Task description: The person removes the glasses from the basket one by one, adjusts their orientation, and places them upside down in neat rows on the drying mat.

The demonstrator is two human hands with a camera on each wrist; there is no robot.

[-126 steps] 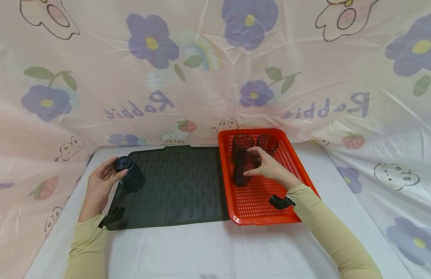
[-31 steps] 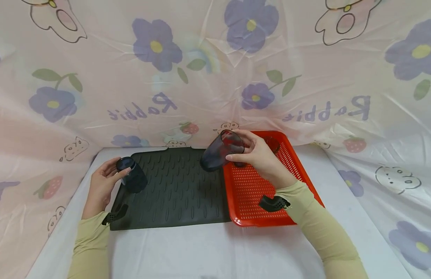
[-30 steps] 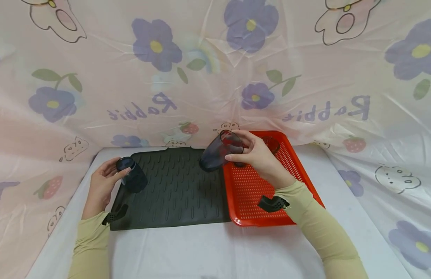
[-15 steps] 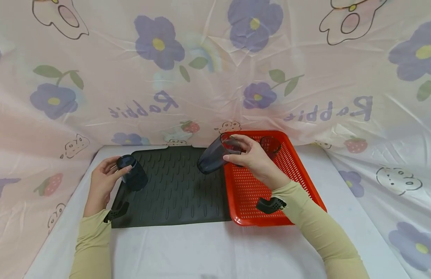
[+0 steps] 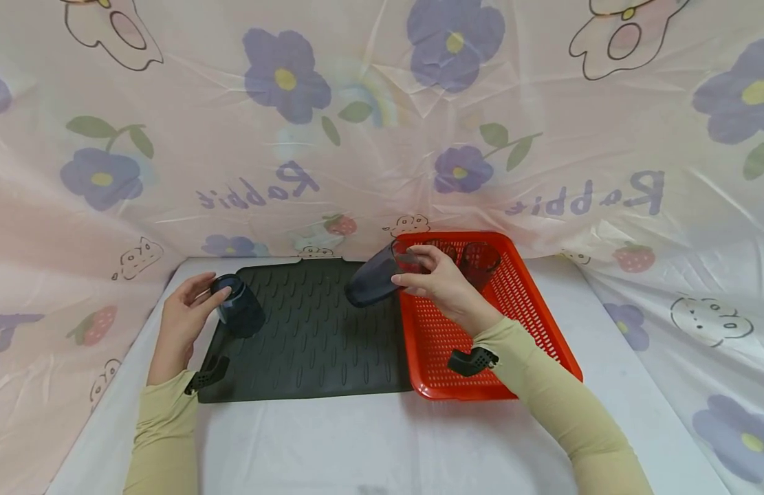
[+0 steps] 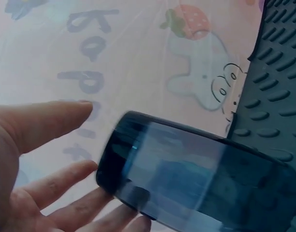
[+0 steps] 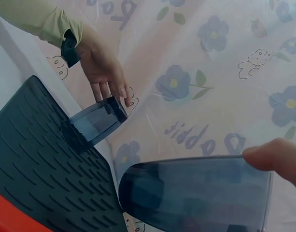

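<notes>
Left hand [image 5: 186, 309] at the near-left of a dark smoked glass [image 5: 241, 313]. Glass is base up, mouth toward the left end of a black ridged mat [image 5: 307, 364]; looks to stand there. Fingers spread loosely about the base. Left wrist view: fingertips touch the side of the glass, thumb lifted clear with a gap showing.

Right hand [image 5: 440, 282] pinches a second smoked glass [image 5: 372, 278] near its rim, thumb on the near side, fingers beyond. That one is in the air, tipped well over: base low and out to the left above the mat, mouth toward the palm, over the edge of a red mesh basket [image 5: 450, 393]. The two held-or-touched glasses are well apart, bare ridges between them.

Basket sits on the right, its left side up against the mat. Two further glasses [image 5: 481, 261] at its far end, side by side; one is partly hidden by the right hand.

Pale yellow-green sleeves [image 5: 165, 440] on both arms, a black strap [image 5: 211, 375] at each wrist. White tablecloth [image 5: 332, 447] underneath. Behind, a pinkish curtain [image 5: 369, 179] with purple flowers, strawberries, rabbits and mirrored lettering.
</notes>
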